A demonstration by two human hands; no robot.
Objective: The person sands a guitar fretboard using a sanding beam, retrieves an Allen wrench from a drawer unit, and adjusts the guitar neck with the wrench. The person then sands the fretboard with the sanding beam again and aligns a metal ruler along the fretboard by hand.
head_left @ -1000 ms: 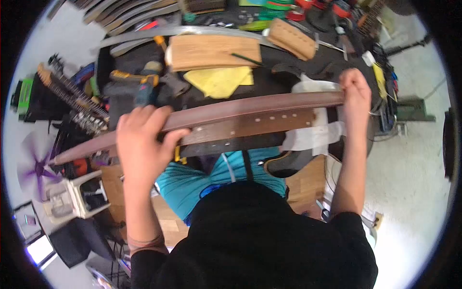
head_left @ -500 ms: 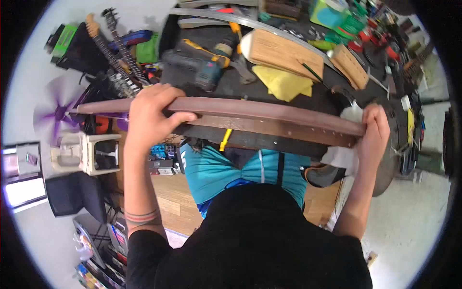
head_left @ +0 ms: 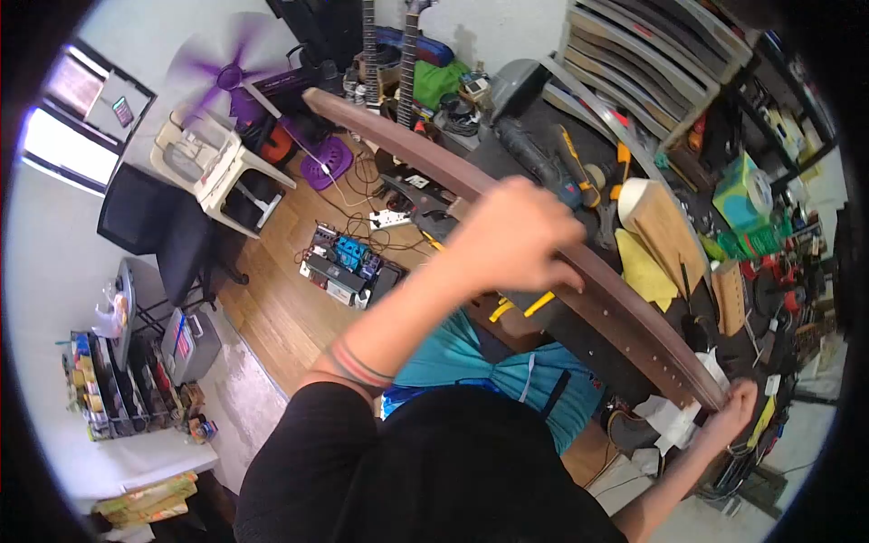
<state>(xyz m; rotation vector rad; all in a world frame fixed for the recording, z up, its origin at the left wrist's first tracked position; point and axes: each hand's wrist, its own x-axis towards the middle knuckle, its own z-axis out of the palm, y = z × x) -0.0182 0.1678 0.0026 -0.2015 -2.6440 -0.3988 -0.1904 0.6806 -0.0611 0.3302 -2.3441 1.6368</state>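
Note:
A long reddish-brown wooden beam (head_left: 398,136) slants across the view, from the far upper left down to the near right. Small pale specks dot its lower side face. My left hand (head_left: 520,235) is wrapped over the beam near its middle, thumb on the near side, slightly blurred. At the lower right end, my right hand (head_left: 735,407) is closed around the beam's tip. Under the beam lies the dark workbench, partly hidden by it. Beyond the beam rest a yellow cloth (head_left: 643,271) and a pale wooden block (head_left: 665,231).
Tools, including a power drill (head_left: 566,192), crowd the bench. A rack of curved slats (head_left: 625,68) stands behind. To the left are a spinning purple fan (head_left: 229,78), a cream plastic chair (head_left: 217,181), guitar necks (head_left: 407,72) and a floor box with cables (head_left: 344,271).
The beam has swung from nearly level to a steep diagonal, its left end farther away and its right end nearer. Both hands keep hold of it. The view has turned to the left.

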